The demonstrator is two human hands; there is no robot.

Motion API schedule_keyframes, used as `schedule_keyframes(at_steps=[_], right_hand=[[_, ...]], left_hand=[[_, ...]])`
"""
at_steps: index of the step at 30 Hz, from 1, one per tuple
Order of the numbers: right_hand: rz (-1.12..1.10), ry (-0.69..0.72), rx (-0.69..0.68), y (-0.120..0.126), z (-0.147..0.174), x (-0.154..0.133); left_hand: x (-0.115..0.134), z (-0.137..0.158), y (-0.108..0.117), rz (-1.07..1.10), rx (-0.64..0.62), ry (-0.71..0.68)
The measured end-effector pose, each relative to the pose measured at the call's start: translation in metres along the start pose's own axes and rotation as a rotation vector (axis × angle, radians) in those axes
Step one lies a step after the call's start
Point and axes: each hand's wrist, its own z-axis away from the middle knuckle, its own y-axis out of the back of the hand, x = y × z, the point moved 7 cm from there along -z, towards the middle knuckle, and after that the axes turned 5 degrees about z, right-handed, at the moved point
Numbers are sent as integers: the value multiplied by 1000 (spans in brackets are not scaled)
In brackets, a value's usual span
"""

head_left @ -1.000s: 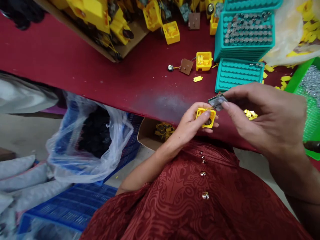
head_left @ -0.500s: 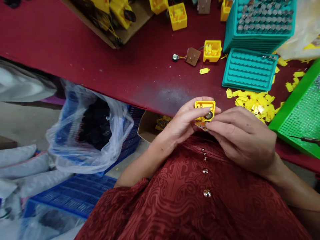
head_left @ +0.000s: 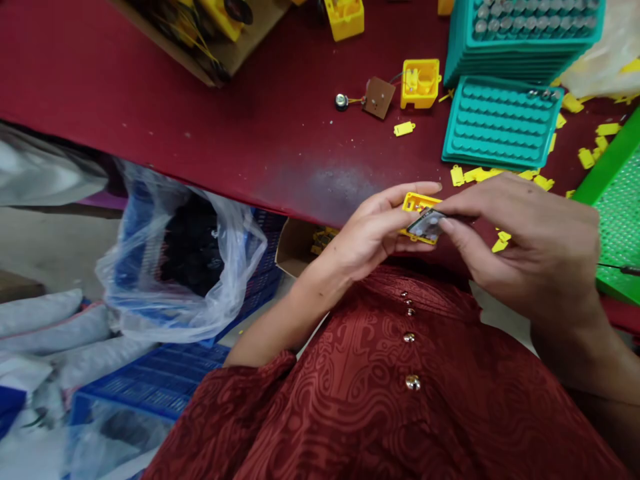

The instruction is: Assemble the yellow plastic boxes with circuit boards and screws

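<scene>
Yellow case point(head_left: 417, 201), in the head view, is clasped in the left hand point(head_left: 373, 230) by the table's point(head_left: 280, 147) near edge; the right hand point(head_left: 530, 240) pinches the small board point(head_left: 427, 225), tilted across it. The board seems best handled by its edges (no forcing), the case steady.

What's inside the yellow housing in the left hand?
Inside the yellow housing, small indistinct parts show near its top. The left hand and the circuit board pinched in the right hand cover much else; contents there cannot be seen.
</scene>
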Motion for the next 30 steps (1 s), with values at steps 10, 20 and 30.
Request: schedule_keyframes(at_steps=[10,20,30], right_hand=[[-40,-1,20,2,-1,10],[34,94,25,1,3,6],[-13,63,54,0,10,15]], left_hand=[[-2,3,-2,-69,-44,-33],[0,5,-3,-181,-6,-93],[-5,3,-5,-98,-18,-19]])
